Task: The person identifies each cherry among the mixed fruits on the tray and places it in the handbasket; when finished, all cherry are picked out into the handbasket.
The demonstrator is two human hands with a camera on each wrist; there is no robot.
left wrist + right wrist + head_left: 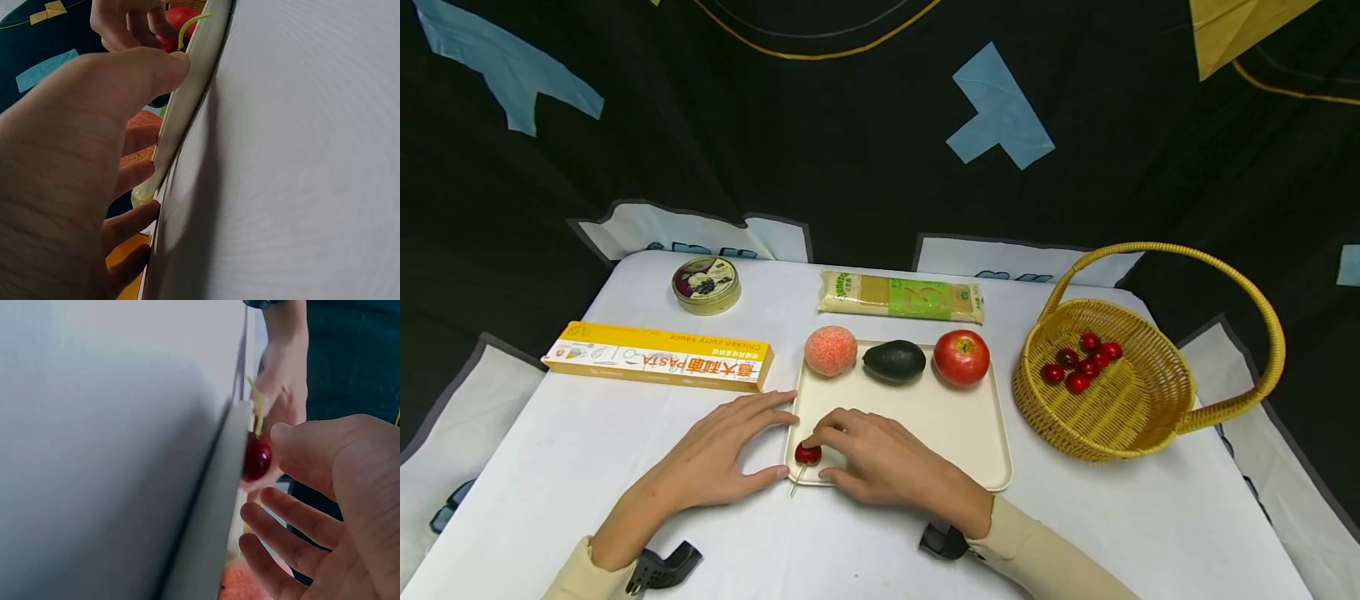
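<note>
A dark red cherry [808, 454] with a green stem lies at the near left corner of a cream tray [925, 442]. Over that corner is my right hand [880, 458]; a fingertip is at the cherry's upper edge, while the thumb stays apart from the fruit. In the right wrist view the cherry [257, 457] is beside the thumb, and the other fingers are spread. My left hand [722, 454] has its fingers spread along the tray's left edge, fingertips at the rim. Along the tray's far side sit a pink textured ball-shaped fruit [831, 351], a dark green avocado [894, 362] and a red apple [961, 358].
To the right stands a yellow wicker basket [1105, 442] with a tall handle, holding several cherries [1089, 367]. Behind the tray lies a pasta packet [901, 297]. At left are a yellow pasta box [658, 356] and a round tin [706, 285].
</note>
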